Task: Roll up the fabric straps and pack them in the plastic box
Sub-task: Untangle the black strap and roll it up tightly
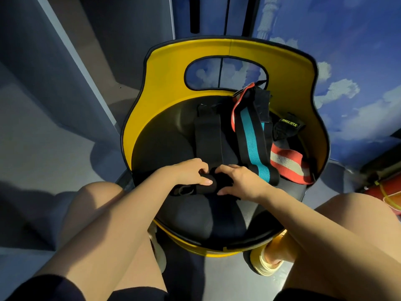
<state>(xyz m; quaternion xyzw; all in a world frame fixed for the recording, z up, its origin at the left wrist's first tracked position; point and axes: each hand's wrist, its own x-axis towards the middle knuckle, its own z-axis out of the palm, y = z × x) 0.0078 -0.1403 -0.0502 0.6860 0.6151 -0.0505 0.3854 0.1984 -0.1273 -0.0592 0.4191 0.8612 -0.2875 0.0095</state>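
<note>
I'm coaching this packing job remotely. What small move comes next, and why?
Probably roll forward once more: both hands, left hand and right hand, pinch the rolled end of the black strap, whose remaining length lies flat, unrolled, on the seat.

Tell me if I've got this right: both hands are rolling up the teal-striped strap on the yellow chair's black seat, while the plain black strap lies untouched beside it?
Not quite. In the head view the left hand and right hand are rolling the plain black strap. The teal-striped strap is the one lying untouched beside it. The rest holds: it all happens on the yellow chair with its black seat.
</note>
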